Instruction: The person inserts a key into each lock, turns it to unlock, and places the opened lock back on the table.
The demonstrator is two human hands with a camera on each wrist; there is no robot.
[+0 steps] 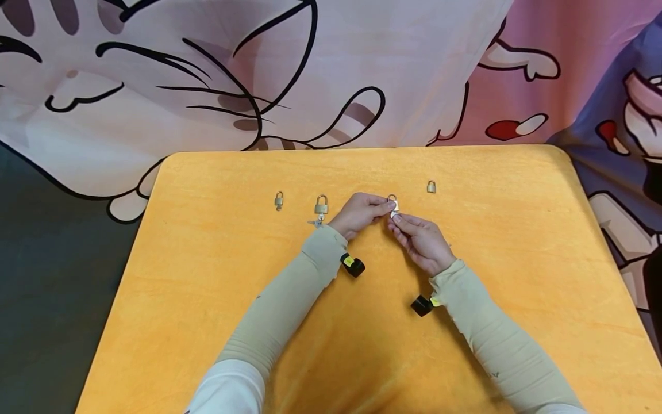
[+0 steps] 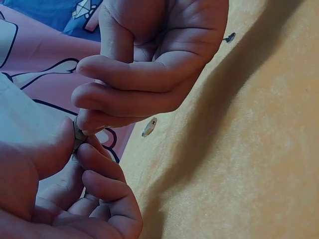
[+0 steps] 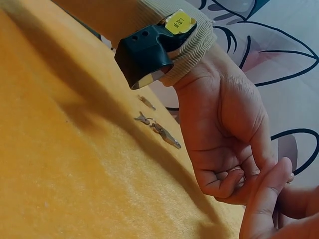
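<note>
Above the table's middle, my left hand (image 1: pixel 361 213) pinches a small padlock (image 1: pixel 395 204) between thumb and fingers, its shackle pointing up. My right hand (image 1: pixel 425 244) meets it from below, thumb and forefinger pinching a small silvery piece at the padlock's bottom, which looks like a key (image 1: pixel 395 214). Fingers cover most of both; in the left wrist view only an edge of the padlock (image 2: pixel 79 135) shows. Left of the hands lie a larger brass padlock (image 1: pixel 321 207) with keys (image 1: pixel 318 221) at its bottom, and a small padlock (image 1: pixel 279 199) with a key end below it.
Another small padlock (image 1: pixel 431 187) lies to the right, beyond the hands. A small dark object (image 2: pixel 230 38) lies on the cloth near my right wrist. The yellow-covered table (image 1: pixel 217 253) ends at the back against a printed cartoon curtain (image 1: pixel 207 126).
</note>
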